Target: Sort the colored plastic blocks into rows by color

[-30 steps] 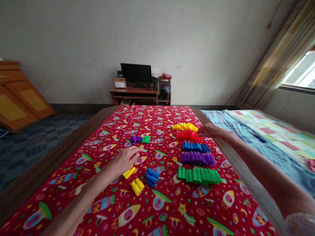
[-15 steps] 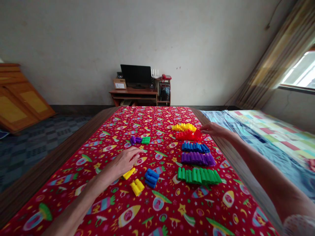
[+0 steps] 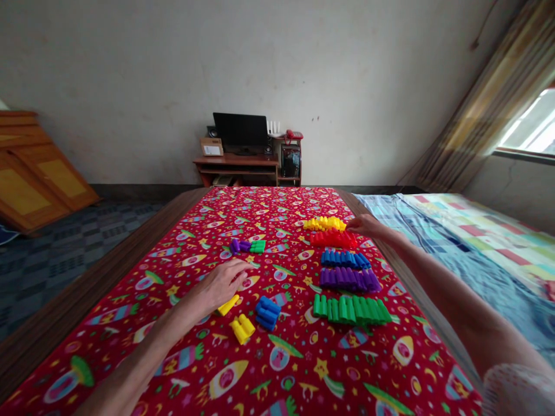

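Observation:
My left hand (image 3: 224, 283) hovers over or rests on the red patterned cloth, palm down. Its fingers are loosely bent, the thumb apart, with nothing seen between them. Just below it lies a yellow tube-shaped piece (image 3: 228, 305), partly hidden by the hand. A pair of yellow pieces (image 3: 242, 329) and a cluster of blue pieces (image 3: 267, 313) are nearer to me. My right hand (image 3: 366, 225) reaches to the right end of the red row (image 3: 332, 238), close to the yellow row (image 3: 324, 223). Its fingers are extended over the row's end, and I see nothing lifted in them.
Below the red row lie a blue row (image 3: 344, 260), a purple row (image 3: 349, 279) and a green row (image 3: 351, 310). Purple pieces (image 3: 240, 247) and green pieces (image 3: 257, 247) sit left of centre. A bed (image 3: 433, 231) adjoins the right side; a desk (image 3: 236, 164) stands beyond.
My right hand has shifted slightly left at the end of the red row. The red piece there, raised before, now sits lower in line. My left hand stays in place.

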`<state>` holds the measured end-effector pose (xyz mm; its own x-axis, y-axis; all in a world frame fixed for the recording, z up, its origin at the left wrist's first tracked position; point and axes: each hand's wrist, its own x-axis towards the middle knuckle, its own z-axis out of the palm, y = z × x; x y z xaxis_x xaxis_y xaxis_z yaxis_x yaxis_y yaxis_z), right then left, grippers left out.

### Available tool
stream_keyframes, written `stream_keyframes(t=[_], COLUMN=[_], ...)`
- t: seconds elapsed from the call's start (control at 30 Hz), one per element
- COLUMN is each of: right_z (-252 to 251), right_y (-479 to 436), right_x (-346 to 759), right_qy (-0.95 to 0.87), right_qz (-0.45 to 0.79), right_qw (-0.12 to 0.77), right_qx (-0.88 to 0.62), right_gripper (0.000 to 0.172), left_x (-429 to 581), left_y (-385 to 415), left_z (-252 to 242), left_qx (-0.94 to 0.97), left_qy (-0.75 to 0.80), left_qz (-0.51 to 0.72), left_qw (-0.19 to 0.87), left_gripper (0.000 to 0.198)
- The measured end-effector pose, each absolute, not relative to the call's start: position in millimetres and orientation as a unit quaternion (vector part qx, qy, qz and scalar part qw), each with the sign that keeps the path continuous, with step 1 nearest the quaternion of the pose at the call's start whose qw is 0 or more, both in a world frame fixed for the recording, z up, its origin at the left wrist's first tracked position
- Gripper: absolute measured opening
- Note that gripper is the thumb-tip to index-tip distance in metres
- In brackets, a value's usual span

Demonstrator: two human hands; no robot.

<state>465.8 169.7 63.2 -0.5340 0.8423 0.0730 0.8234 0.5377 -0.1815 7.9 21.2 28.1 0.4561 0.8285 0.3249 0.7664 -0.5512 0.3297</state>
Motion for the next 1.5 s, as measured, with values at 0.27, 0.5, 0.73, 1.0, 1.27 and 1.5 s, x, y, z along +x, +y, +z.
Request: stream_keyframes(t=[0.27,0.5,0.73,1.0,1.27,1.5], right_z=[66.0,74.8,76.6,65.1,53.7,51.4], right_y=[152.6,155.2,150.0,144.0,147.5,145.0], right_x=[471.4,450.7,411.9,411.7,405.3,406.0], right_qy=[-0.865,-0.853,-0.902,-0.896,-0.878,-0.884], right_qz=[0.010,0.014,0.045,-0.003,-0.055,-0.068], right_qw=[0.085,0.174,0.074,0.088,0.100,0.101], right_qx=[-0.494,-0.493,-0.423,-0.436,-0.464,-0.451], right_gripper=[0.033,0.038,0.027,0.023,0.020,0.015], left_x=[8.2,10.1,8.7,9.5,8.5,8.0], left_y=[22.3,22.6,21.8,22.1,23.1,22.5], left_z=[24.3,22.3,25.4,22.6,17.4,18.0], left_qx=[0.851,0.851,0.854,0.852,0.850,0.850], left_qy=[0.465,0.468,0.461,0.465,0.464,0.457], left_qz=[0.232,0.225,0.227,0.227,0.234,0.248], left_qw=[0.071,0.072,0.077,0.079,0.085,0.086], left_gripper=[0.032,0.034,0.033,0.033,0.033,0.032])
